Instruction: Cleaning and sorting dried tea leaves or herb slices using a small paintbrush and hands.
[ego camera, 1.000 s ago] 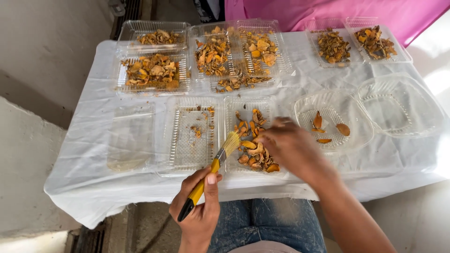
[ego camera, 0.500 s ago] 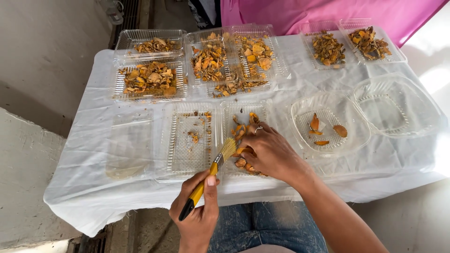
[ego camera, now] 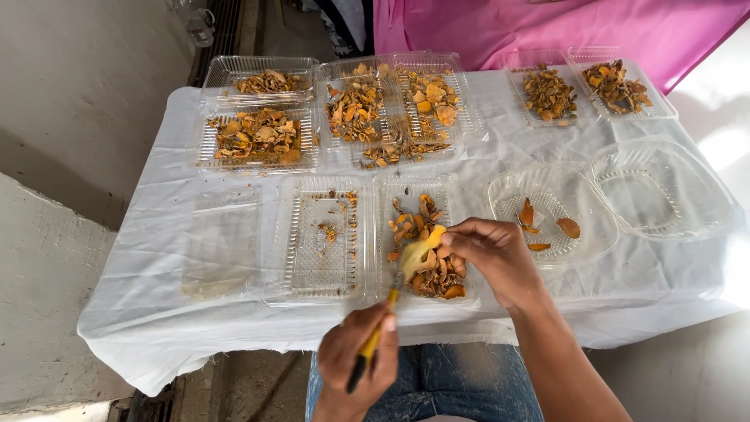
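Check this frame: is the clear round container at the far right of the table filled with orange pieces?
No. The round container at the far right holds no pieces, while the one beside it has only a few.

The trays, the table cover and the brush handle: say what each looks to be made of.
Trays: thin clear plastic, glossy, with ribbed floors; the cloth shows through them. Table cover: white fabric or thin sheet, matte, creased, hanging over the edge; which one is unclear. Brush in the left hand: yellow and black handle, probably plastic; pale bristles. Right hand holds an orange-yellow piece, dry-looking.
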